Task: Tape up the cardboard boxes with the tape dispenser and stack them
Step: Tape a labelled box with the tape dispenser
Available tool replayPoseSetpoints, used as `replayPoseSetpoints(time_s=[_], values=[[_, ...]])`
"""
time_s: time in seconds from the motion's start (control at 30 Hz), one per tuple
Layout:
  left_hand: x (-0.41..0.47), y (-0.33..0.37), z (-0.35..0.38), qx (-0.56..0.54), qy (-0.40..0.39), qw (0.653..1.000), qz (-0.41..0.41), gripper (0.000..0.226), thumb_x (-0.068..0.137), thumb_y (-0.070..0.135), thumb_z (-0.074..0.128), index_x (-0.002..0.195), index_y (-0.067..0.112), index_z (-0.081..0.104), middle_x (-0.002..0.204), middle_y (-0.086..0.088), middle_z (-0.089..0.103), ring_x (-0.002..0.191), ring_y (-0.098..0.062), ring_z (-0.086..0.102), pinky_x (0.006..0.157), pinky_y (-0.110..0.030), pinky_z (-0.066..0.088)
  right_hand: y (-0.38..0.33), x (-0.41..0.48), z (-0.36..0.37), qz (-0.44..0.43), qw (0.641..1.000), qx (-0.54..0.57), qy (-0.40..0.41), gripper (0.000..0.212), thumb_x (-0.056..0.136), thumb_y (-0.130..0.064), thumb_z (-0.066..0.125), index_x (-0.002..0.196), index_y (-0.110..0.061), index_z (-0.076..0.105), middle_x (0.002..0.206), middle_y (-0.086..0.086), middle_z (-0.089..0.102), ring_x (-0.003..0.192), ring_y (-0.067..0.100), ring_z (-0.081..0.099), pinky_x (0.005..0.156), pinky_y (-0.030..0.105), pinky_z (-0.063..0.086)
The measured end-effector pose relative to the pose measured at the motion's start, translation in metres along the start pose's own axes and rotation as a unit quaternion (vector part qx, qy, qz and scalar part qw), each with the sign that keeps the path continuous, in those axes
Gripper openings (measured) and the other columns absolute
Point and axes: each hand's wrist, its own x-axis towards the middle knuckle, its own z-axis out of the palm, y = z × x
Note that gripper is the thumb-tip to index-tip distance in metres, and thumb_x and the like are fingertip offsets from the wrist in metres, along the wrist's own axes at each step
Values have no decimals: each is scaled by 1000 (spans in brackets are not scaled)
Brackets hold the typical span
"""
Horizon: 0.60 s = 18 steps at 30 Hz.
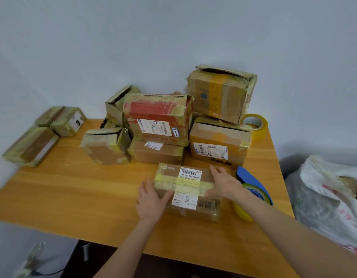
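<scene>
Cardboard box (pixel 187 189), brown, banded with yellowish tape and bearing white shipping labels, flat on the wooden table (pixel 73 197) near the middle of the front edge. Left hand (pixel 151 199) against the box's left end, fingers straight, pressing rather than gripping. Right hand (pixel 225 183) spread over the right end of the top, fingers straight and apart, likewise only pressing.

Just beside the box on its right, partly behind the right wrist: blue tape dispenser (pixel 251 179) loaded with a yellow roll, resting on the table toward the right edge, touched by neither hand.

Behind the box, toward the back edge: taped boxes in piles. Red-printed box (pixel 157 113) on top of a plain brown box (pixel 155 152); to their right a labelled box (pixel 219 145) with a large box (pixel 221 93) on it, top torn open. Left of these a battered box (pixel 105 146), with an open-flapped box (pixel 117 105) behind it. At the back left corner, three small boxes (pixel 33 146) close together. Spare tape roll (pixel 254 123) at the back right corner.

Off the table, past the right edge: white plastic bag (pixel 324 189).
</scene>
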Motion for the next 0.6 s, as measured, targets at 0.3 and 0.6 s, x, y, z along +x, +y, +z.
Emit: replayPoseSetpoints(time_s=[0.3,0.6], values=[[-12,2,7,-91,-70,989,-95,86,90,67,38,151,11,18,145,-16,41,121,-34,52,96,-47,48,18,-28,1,34,994,-53,-88,68,75,-70,64,113,-16,47,88,-4,60,75,16,71,65,28,57],[-38,56,21,20,-67,992,103,44,95,55,42,114,18,56,102,3,52,85,-11,55,59,-18,42,29,-42,10,25,980,173,-99,49,92,-37,63,132,-15,45,83,5,66,65,18,70,66,29,61]])
